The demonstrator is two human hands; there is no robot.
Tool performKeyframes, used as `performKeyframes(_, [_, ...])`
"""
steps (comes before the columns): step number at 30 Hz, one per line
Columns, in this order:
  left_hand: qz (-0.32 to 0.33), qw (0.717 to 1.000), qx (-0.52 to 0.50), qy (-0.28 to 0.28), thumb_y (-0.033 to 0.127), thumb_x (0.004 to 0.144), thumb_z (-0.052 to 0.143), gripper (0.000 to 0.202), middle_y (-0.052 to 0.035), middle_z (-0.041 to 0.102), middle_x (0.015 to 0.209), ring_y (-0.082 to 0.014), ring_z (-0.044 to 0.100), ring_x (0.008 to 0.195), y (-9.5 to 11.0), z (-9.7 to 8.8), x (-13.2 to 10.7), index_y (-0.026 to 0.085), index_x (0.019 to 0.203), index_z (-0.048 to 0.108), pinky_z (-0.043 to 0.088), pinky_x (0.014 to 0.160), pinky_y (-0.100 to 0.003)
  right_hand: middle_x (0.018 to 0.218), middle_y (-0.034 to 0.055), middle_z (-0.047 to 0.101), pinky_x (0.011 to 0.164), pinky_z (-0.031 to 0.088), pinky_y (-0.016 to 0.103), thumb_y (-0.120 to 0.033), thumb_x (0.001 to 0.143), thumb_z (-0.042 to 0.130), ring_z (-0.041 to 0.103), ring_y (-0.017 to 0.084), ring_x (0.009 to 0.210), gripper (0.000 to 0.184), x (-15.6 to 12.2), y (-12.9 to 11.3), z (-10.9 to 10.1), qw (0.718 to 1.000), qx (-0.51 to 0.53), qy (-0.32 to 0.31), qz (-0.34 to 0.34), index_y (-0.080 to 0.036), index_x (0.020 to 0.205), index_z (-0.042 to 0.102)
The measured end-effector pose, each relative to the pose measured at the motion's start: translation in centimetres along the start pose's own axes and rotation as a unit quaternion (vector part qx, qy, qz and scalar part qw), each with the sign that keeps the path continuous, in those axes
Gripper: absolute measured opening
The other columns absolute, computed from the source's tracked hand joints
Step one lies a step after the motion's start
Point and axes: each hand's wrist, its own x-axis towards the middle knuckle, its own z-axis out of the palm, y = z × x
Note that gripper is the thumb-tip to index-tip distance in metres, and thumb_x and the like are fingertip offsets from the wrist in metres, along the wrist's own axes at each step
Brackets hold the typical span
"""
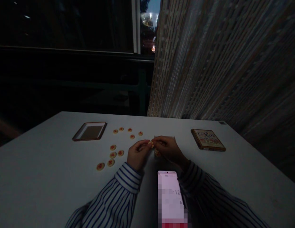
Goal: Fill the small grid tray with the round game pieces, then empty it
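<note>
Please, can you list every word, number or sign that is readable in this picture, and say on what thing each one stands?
"12" on the phone screen; the rest of the screen is blurred.
Box lid: printed lettering, too blurred to read.
Round tokens: red marks, too small to read.

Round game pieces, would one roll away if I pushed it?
Probably not far: the round game piece lies flat, so it would likely slide. It looks thin and stiff, not floppy. Stood on its edge, it might roll.
</note>
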Motion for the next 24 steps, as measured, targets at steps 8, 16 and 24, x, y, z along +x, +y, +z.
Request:
performKeyframes(8, [-0.007,1.000,-0.008,0.019,0.032,0.053,0.075,0.030,-0.0063,0.071,0.074,-0.0177,0.065,0.072,-0.3,-0.2,0.2,0.014,0.076,0.068,0.052,0.076,-0.032,0.070,0.0023,0.065,0.055,0.046,0.023,-0.028,0.077,0.054,0.059,0.012,0.061,0.019,-0.4,0.3,0.0,0.999,-0.048,0.005,-0.020,-0.016,0.086,0.065])
performKeyframes(16, [-0.004,1.000,0.008,0.000,0.036,0.062,0.069,0.028,-0.0082,0.070,0.088,-0.0203,0.064,0.086,-0.7,-0.6,0.5,0.016,0.082,0.070,0.048,0.083,-0.034,0.077,0.0028,0.066,0.064,0.047,0.027,-0.026,0.078,0.052,0.060,0.014,0.069,0.020,-0.4,-0.3,-0.3,0.994,-0.093,0.000,-0.051,-0.018,0.090,0.066])
performKeyframes(24, [0.004,1.000,-0.002,-0.004,0.034,0.065,0.068,0.028,-0.0079,0.070,0.089,-0.0197,0.063,0.087,-1.4,-1.0,0.9,0.015,0.086,0.070,0.046,0.086,-0.035,0.089,0.0039,0.065,0.074,0.044,0.028,-0.025,0.079,0.054,0.058,0.014,0.078,0.021,-0.5,-0.6,-0.5,0.972,-0.179,-0.028,-0.149,-0.019,0.097,0.063])
